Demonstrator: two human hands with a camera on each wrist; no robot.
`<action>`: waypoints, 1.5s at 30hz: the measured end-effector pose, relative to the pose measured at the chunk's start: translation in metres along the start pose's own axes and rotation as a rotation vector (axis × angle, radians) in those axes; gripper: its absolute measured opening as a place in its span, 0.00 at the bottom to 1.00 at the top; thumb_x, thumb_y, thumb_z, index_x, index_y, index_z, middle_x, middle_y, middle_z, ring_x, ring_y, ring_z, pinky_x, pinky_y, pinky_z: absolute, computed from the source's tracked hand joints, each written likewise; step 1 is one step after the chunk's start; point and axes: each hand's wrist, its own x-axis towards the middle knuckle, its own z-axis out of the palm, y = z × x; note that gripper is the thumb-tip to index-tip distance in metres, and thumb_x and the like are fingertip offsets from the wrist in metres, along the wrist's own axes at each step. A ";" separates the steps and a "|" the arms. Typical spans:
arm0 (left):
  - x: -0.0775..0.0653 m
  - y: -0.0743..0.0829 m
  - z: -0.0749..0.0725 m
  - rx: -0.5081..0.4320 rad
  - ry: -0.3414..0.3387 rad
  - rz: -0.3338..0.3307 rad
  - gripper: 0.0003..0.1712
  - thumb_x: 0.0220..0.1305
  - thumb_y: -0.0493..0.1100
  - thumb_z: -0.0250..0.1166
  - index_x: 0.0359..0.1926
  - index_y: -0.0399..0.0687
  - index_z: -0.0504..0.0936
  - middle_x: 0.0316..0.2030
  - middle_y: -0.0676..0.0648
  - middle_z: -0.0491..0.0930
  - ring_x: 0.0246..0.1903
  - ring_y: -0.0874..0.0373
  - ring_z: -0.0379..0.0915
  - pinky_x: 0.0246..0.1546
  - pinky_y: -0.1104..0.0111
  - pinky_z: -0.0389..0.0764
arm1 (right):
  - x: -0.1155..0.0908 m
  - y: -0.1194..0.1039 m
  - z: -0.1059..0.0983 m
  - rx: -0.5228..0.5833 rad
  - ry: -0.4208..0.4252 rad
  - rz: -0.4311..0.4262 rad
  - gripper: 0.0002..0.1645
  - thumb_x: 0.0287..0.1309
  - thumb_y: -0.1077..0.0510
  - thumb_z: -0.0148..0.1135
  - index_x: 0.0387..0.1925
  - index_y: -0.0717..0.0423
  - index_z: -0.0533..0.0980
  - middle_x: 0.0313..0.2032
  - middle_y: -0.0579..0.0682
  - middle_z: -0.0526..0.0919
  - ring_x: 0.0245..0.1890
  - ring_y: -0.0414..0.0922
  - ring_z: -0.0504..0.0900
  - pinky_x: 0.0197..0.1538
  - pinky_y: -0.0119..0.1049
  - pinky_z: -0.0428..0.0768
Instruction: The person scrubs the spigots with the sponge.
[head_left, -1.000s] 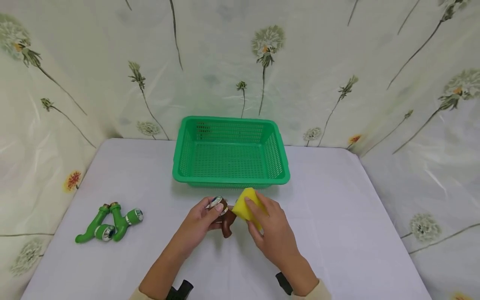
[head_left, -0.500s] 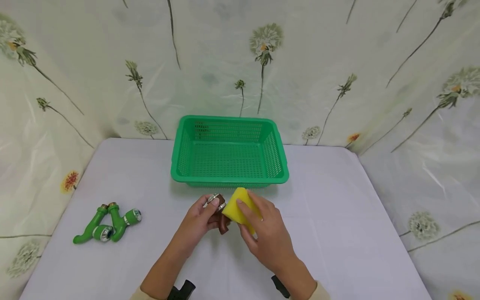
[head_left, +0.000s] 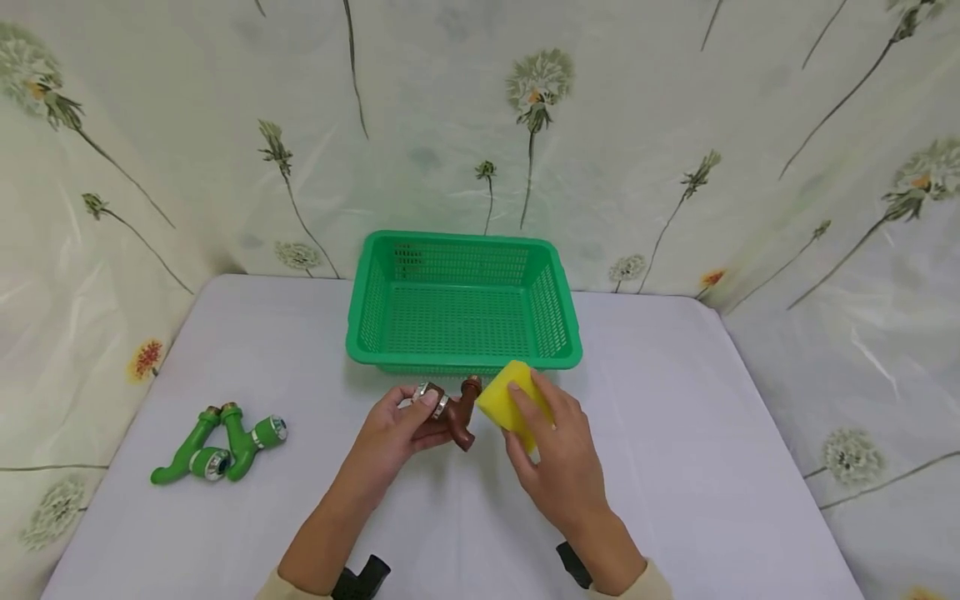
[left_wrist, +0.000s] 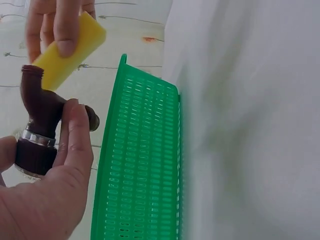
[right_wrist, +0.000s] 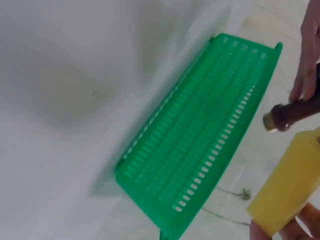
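My left hand grips a brown faucet by its knob end, which has silver rings; the thumb lies on the knob. The threaded inlet and the curved spout stick out to the right of the fingers. In the left wrist view the brown faucet shows its spout upward. A yellow sponge is pinched between the thumb and fingers of my right hand. A narrow gap separates sponge and faucet in the head view. The right wrist view also shows the sponge below the faucet's inlet.
A green perforated basket stands just beyond both hands at the back of the white-covered table. Two green faucets lie together on the left. Flower-patterned sheeting hangs behind and at the sides.
The sponge was over the faucet's body half a second ago; it has shifted right, off the faucet. The faucet has turned in my left hand, so its inlet and spout now show.
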 end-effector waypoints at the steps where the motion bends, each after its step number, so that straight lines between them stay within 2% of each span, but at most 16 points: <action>1: 0.000 0.001 0.000 -0.010 0.012 -0.004 0.21 0.81 0.49 0.58 0.56 0.34 0.70 0.46 0.36 0.87 0.49 0.44 0.87 0.55 0.55 0.84 | -0.001 -0.001 0.000 0.016 0.000 -0.011 0.37 0.54 0.62 0.75 0.66 0.55 0.77 0.68 0.62 0.73 0.62 0.63 0.76 0.57 0.59 0.81; 4: 0.000 0.003 0.001 -0.050 0.039 -0.013 0.21 0.82 0.49 0.57 0.55 0.33 0.71 0.47 0.35 0.87 0.48 0.45 0.87 0.54 0.56 0.85 | -0.006 -0.003 0.001 0.049 0.003 -0.037 0.35 0.55 0.61 0.73 0.66 0.56 0.77 0.69 0.62 0.73 0.62 0.62 0.75 0.58 0.58 0.81; 7: 0.001 0.005 0.001 -0.086 0.045 -0.011 0.22 0.82 0.51 0.56 0.55 0.32 0.71 0.47 0.36 0.87 0.46 0.47 0.88 0.53 0.57 0.85 | -0.009 -0.006 0.002 0.050 0.018 -0.052 0.27 0.67 0.55 0.65 0.66 0.56 0.77 0.69 0.62 0.73 0.63 0.61 0.75 0.61 0.53 0.80; 11: 0.000 0.006 0.001 -0.087 0.012 -0.006 0.25 0.82 0.53 0.55 0.56 0.31 0.73 0.47 0.38 0.87 0.46 0.49 0.88 0.53 0.56 0.85 | -0.007 -0.011 0.006 0.078 0.067 -0.147 0.25 0.77 0.49 0.54 0.66 0.56 0.77 0.67 0.63 0.74 0.62 0.61 0.76 0.62 0.50 0.80; 13: 0.000 0.006 0.001 -0.068 -0.014 -0.011 0.26 0.83 0.54 0.54 0.56 0.31 0.74 0.46 0.40 0.87 0.46 0.49 0.87 0.54 0.56 0.85 | -0.004 -0.012 0.007 0.095 0.093 -0.196 0.24 0.76 0.51 0.54 0.65 0.57 0.78 0.66 0.65 0.74 0.61 0.62 0.76 0.60 0.52 0.80; 15: 0.000 0.006 0.000 -0.052 -0.033 -0.021 0.27 0.82 0.56 0.54 0.55 0.32 0.77 0.45 0.41 0.88 0.47 0.48 0.87 0.55 0.56 0.85 | -0.002 -0.012 0.008 0.094 0.100 -0.205 0.23 0.74 0.54 0.56 0.65 0.57 0.78 0.66 0.65 0.75 0.60 0.62 0.77 0.58 0.54 0.81; 21: 0.001 0.008 -0.003 0.012 -0.057 -0.027 0.32 0.80 0.62 0.54 0.52 0.37 0.84 0.46 0.40 0.88 0.51 0.45 0.85 0.55 0.57 0.84 | -0.008 0.002 0.011 0.031 0.052 -0.157 0.34 0.54 0.63 0.70 0.66 0.54 0.78 0.66 0.63 0.75 0.61 0.61 0.77 0.55 0.60 0.82; 23: 0.001 0.008 -0.003 0.025 -0.034 -0.033 0.31 0.80 0.61 0.55 0.51 0.36 0.84 0.45 0.40 0.88 0.48 0.46 0.85 0.53 0.58 0.84 | -0.011 0.006 0.012 0.019 0.039 -0.142 0.36 0.52 0.64 0.71 0.66 0.54 0.78 0.67 0.63 0.75 0.61 0.61 0.77 0.55 0.60 0.82; 25: 0.002 0.007 -0.002 0.020 0.010 -0.046 0.28 0.80 0.60 0.56 0.49 0.36 0.83 0.41 0.41 0.88 0.43 0.49 0.84 0.49 0.61 0.85 | -0.013 0.006 0.012 0.020 0.045 -0.133 0.33 0.54 0.63 0.69 0.65 0.54 0.79 0.66 0.63 0.75 0.61 0.61 0.77 0.54 0.60 0.82; 28: 0.001 0.006 -0.002 -0.010 0.081 -0.064 0.24 0.80 0.56 0.58 0.46 0.36 0.81 0.34 0.44 0.83 0.34 0.54 0.79 0.42 0.65 0.85 | -0.013 0.001 0.011 0.033 0.067 -0.125 0.26 0.65 0.58 0.61 0.64 0.54 0.79 0.66 0.62 0.75 0.61 0.61 0.77 0.54 0.58 0.82; 30: 0.001 0.006 -0.002 -0.031 0.101 -0.065 0.23 0.80 0.55 0.58 0.46 0.36 0.80 0.32 0.44 0.81 0.31 0.55 0.77 0.39 0.67 0.84 | -0.012 -0.005 0.011 0.050 0.100 -0.142 0.23 0.72 0.54 0.56 0.63 0.56 0.80 0.65 0.63 0.76 0.60 0.61 0.77 0.56 0.55 0.81; 34: -0.001 0.005 -0.002 -0.049 0.085 -0.054 0.22 0.80 0.54 0.58 0.46 0.36 0.80 0.32 0.44 0.81 0.32 0.55 0.78 0.40 0.66 0.85 | -0.008 -0.017 0.011 0.078 0.162 -0.218 0.22 0.75 0.52 0.53 0.61 0.59 0.80 0.63 0.65 0.77 0.58 0.62 0.78 0.59 0.49 0.79; 37: -0.002 0.005 -0.002 -0.049 0.053 -0.053 0.21 0.80 0.53 0.59 0.45 0.36 0.81 0.32 0.44 0.82 0.33 0.56 0.79 0.40 0.66 0.85 | -0.007 -0.020 0.013 0.083 0.171 -0.245 0.22 0.74 0.53 0.54 0.61 0.59 0.80 0.63 0.66 0.77 0.58 0.62 0.78 0.58 0.50 0.79; 40: -0.003 0.005 -0.003 -0.045 0.028 -0.056 0.19 0.80 0.51 0.58 0.45 0.37 0.80 0.32 0.44 0.81 0.33 0.56 0.79 0.39 0.68 0.83 | -0.009 -0.017 0.015 0.068 0.160 -0.219 0.22 0.73 0.55 0.53 0.61 0.58 0.80 0.63 0.66 0.77 0.58 0.63 0.78 0.53 0.55 0.80; 45: -0.005 0.007 -0.004 -0.050 -0.010 -0.035 0.16 0.80 0.47 0.57 0.44 0.37 0.78 0.35 0.44 0.81 0.35 0.55 0.78 0.39 0.69 0.82 | -0.018 -0.003 0.016 0.017 0.119 -0.124 0.23 0.71 0.54 0.52 0.62 0.56 0.81 0.64 0.64 0.77 0.58 0.63 0.78 0.49 0.60 0.81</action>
